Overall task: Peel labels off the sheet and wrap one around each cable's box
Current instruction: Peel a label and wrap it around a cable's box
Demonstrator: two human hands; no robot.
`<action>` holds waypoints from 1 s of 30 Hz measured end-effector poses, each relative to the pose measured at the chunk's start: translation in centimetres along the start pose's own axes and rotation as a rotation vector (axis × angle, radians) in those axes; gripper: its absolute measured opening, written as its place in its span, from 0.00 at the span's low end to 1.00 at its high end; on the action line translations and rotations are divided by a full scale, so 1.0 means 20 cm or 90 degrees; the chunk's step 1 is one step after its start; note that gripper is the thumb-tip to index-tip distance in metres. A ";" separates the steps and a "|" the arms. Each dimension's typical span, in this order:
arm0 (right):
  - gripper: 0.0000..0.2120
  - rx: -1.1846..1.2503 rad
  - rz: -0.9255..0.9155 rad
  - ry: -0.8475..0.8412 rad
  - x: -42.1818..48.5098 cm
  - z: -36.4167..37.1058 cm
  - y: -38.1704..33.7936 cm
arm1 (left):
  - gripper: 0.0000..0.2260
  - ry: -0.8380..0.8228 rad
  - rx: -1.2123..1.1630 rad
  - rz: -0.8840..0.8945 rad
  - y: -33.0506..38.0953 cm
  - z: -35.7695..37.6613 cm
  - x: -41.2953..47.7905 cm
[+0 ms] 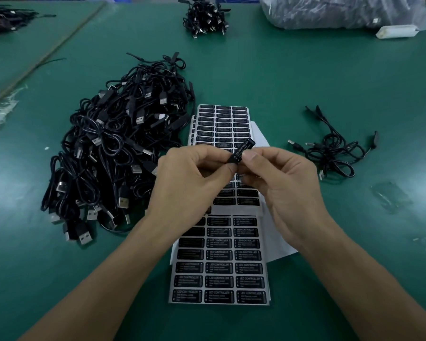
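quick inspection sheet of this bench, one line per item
surface: green mat, worn patches at right
job's things: label sheets overlapped at centre; labelled box held above them
clutter: plastic scraps at left edge; white packet far right
grippers: left hand and right hand both pinch the box
cables: big pile left of sheets; small pile right; bundle far centre
surroundings: plastic bag far right; dark pile far left

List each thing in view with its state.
Small black labelled cable box: lifted, tilted, pinched by both hands.
Left hand: pinching the box.
Right hand: pinching the box.
White sheets of black labels: flat, overlapping, many labels unpeeled.
Large pile of black USB cables: tangled, left of sheets.
Small bunch of black cables: loose, right of sheets.
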State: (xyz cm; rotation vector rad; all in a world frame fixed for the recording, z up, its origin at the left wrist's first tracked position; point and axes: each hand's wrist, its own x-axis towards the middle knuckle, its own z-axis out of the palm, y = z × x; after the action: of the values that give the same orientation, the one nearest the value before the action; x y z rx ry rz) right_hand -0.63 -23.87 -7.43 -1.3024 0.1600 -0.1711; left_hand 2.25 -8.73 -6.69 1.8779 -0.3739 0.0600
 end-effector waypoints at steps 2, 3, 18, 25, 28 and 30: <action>0.06 0.001 0.002 0.002 0.00 0.00 0.00 | 0.12 -0.026 0.008 0.011 0.01 -0.01 0.00; 0.06 0.000 0.001 0.002 0.01 -0.01 0.00 | 0.13 -0.032 0.010 0.013 0.01 -0.01 0.00; 0.07 -0.089 -0.031 0.015 0.00 0.00 0.01 | 0.08 -0.001 -0.036 -0.024 -0.02 0.00 0.01; 0.07 -0.120 -0.039 0.026 0.00 0.00 0.01 | 0.08 0.001 -0.052 -0.033 -0.03 0.01 0.00; 0.07 -0.121 -0.039 0.027 0.00 0.01 0.02 | 0.07 0.009 -0.065 -0.041 -0.03 0.02 0.00; 0.07 -0.114 -0.037 0.031 0.00 0.02 0.02 | 0.06 0.010 -0.065 -0.041 -0.03 0.02 0.00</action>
State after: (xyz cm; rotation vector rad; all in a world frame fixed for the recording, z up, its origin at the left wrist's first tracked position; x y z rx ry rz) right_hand -0.57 -23.44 -7.72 -1.4825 0.1824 -0.2419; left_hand 2.34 -8.95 -7.37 1.7861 -0.2998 0.0120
